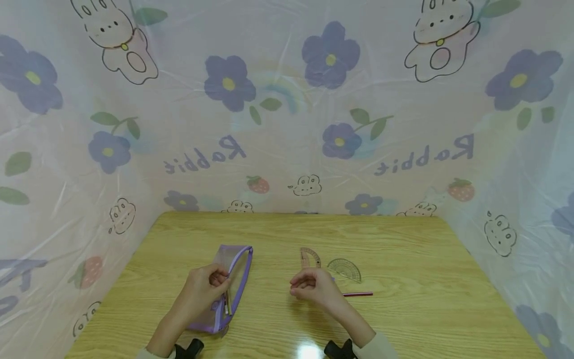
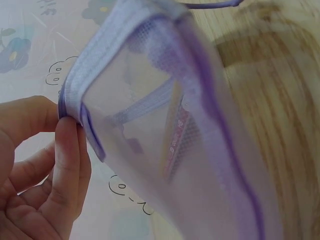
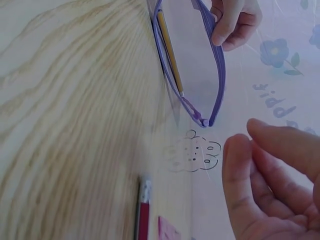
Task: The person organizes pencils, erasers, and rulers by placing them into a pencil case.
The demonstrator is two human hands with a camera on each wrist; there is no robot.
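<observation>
My left hand (image 1: 204, 286) pinches the upper edge of a mesh pencil pouch (image 1: 208, 321) with purple trim, between thumb and fingertips. The pouch's zipped mouth gapes open. Inside lie a yellow pencil (image 3: 170, 52) and a pink patterned stick (image 2: 177, 135), seen through the mesh in the left wrist view. My right hand (image 1: 316, 289) hovers over the table to the right of the pouch, fingers loosely bent and holding nothing. A red pencil (image 1: 358, 294) with a white eraser end lies close by it, partly hidden behind the hand in the head view.
Beyond my right hand lie a pinkish protractor-like ruler (image 1: 309, 252) and a clear half-round protractor (image 1: 345, 268). The wood-grain table (image 1: 403, 309) is enclosed at the back and sides by a printed curtain (image 1: 278, 134) with rabbits and flowers.
</observation>
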